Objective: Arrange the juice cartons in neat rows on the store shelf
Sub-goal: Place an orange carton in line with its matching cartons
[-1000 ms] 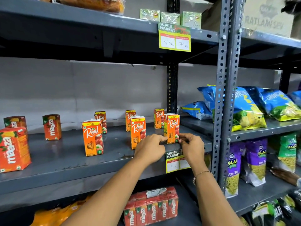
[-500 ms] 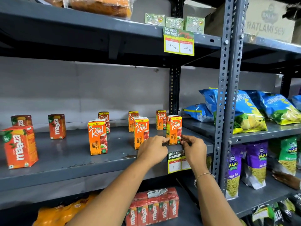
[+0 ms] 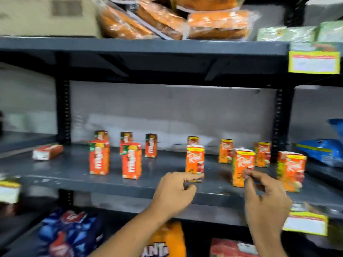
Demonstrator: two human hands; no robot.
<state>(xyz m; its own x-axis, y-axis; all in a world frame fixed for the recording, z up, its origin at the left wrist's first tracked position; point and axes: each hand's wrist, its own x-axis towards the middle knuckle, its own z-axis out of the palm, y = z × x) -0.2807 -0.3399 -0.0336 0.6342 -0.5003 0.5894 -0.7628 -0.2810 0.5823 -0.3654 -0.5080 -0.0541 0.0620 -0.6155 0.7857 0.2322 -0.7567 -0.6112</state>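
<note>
Up front, boxy cardboard cartons on grey metal shelf, both grips loosely curled, empty.

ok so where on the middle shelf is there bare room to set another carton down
Bare shelf lies between the maaza cartons and the Real cartons. More lies between the carton lying flat and the maaza group. The right end is crowded, with the left hand and right hand there.

Orange juice cartons upright (blurred), loosely spaced on grey shelf
</note>
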